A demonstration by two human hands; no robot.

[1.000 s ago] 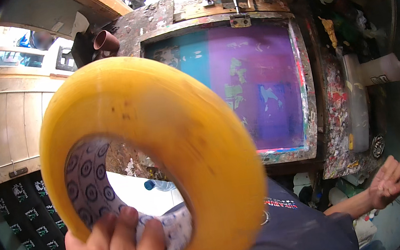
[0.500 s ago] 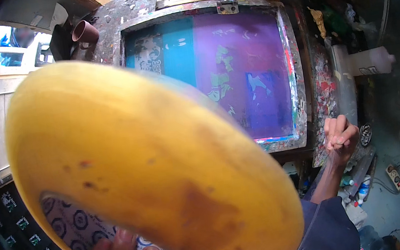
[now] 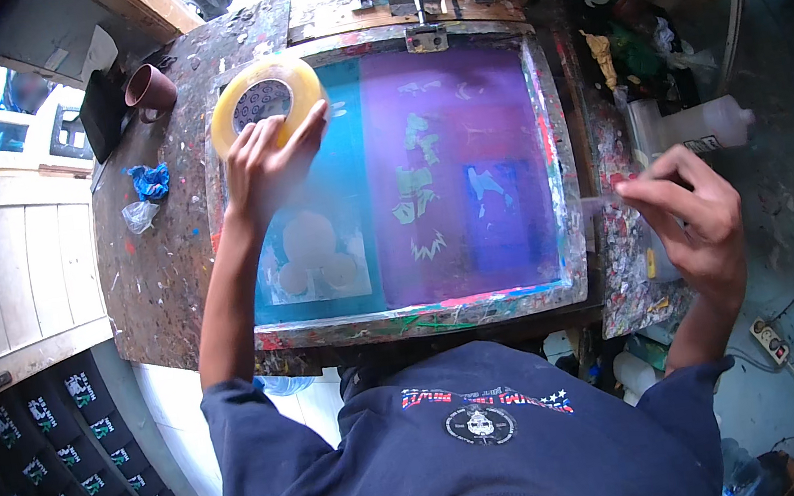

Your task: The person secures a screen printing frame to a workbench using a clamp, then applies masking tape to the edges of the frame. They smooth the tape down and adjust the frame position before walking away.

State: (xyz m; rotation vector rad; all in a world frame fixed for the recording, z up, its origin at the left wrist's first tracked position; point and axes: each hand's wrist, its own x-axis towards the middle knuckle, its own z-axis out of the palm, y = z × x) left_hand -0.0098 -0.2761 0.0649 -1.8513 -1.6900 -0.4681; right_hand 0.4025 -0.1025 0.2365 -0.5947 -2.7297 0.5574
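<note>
My left hand (image 3: pixel 268 170) grips a roll of clear yellowish packing tape (image 3: pixel 302 78) over the far left corner of a screen-printing frame (image 3: pixel 561 176). Its fingers reach across the cardboard core. To the right of the frame, my right hand (image 3: pixel 698 213) is raised with thumb and forefinger pinched together. A thin pale strip (image 3: pixel 595 205) shows beside those fingertips; it looks like a piece of tape, but blur hides its extent. The frame's mesh is teal on the left and purple on the right (image 3: pixel 457 130), with pale stencil shapes in it.
Metal hinge clamps (image 3: pixel 426 35) hold the frame's far edge. On the paint-stained table (image 3: pixel 152 290) are a brown cup (image 3: pixel 150 90) and crumpled blue plastic (image 3: pixel 149 181). A translucent bottle (image 3: pixel 707 124) lies at the right. Printed black pieces (image 3: pixel 64 462) hang or lie at lower left.
The tape roll has gone from close before the camera to over the frame's far left corner, with my left hand still on it. My right hand has risen a little beside the frame.
</note>
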